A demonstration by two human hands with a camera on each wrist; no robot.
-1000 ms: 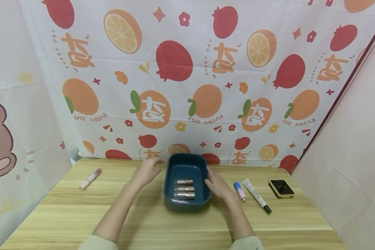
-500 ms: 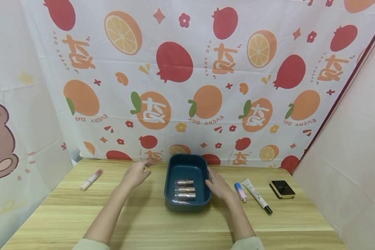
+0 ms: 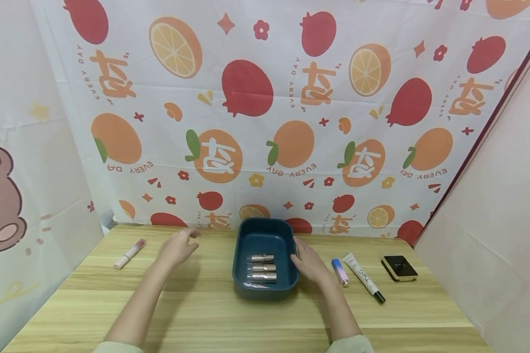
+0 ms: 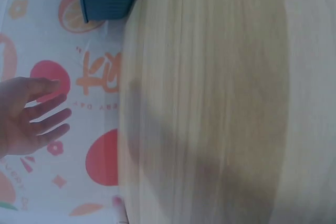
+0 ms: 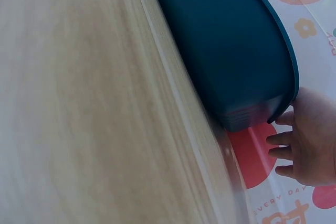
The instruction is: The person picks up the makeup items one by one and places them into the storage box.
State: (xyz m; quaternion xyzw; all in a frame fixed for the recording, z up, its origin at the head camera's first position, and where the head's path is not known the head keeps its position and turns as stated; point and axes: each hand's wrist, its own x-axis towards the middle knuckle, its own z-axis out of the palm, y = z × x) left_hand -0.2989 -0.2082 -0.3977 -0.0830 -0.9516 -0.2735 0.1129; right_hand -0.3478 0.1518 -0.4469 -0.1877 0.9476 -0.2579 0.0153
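My right hand (image 3: 309,260) holds the right rim of a dark blue plastic box (image 3: 267,294), its thumb over the edge and fingers outside. In the right wrist view the box (image 5: 231,40) shows its outer wall. Inside lie several lipsticks (image 3: 263,268) with clear ends, side by side, and a slim item (image 3: 255,285) at the near wall. My left hand (image 3: 175,249) hovers over the table left of the box, fingers loosely extended and holding nothing. Nearest to its left is a lip gloss tube (image 3: 130,254), white with a pinkish end.
Right of the box lie a blue-to-pink lipstick case (image 3: 339,272), a white squeeze tube (image 3: 363,277) with a black cap, and a black square compact (image 3: 399,267). A fruit-printed cloth (image 3: 291,98) hangs behind the wooden table (image 3: 229,328).
My left hand has moved left, away from the box and toward the lip gloss tube. The right hand stays at the box rim, and the box has not moved.
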